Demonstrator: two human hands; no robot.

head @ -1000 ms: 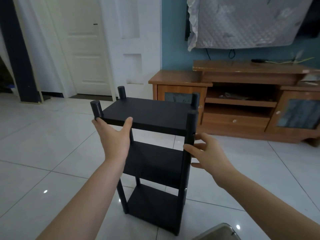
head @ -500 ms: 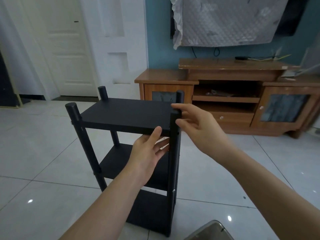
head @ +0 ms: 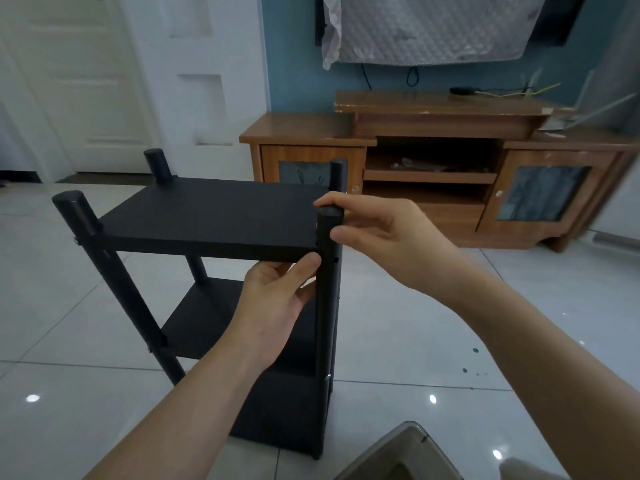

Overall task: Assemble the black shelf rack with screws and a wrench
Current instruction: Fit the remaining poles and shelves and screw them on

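The black shelf rack (head: 214,216) stands upright on the white tile floor, with three boards between four round posts. My left hand (head: 273,299) grips the front edge of the top board from below, right beside the near right post (head: 327,271). My right hand (head: 377,233) pinches the top end of that post between thumb and fingers. Small screw holes show on the post just under my right thumb. No screws or wrench are in sight.
A wooden TV cabinet (head: 433,174) runs along the blue wall behind the rack. A white door (head: 76,81) is at the left. The rim of a grey metal container (head: 405,448) shows at the bottom edge, close to my right forearm.
My left hand slid from the top board's left front corner to its right front corner. My right hand rose from the post's middle to its top end. The view shifted right.
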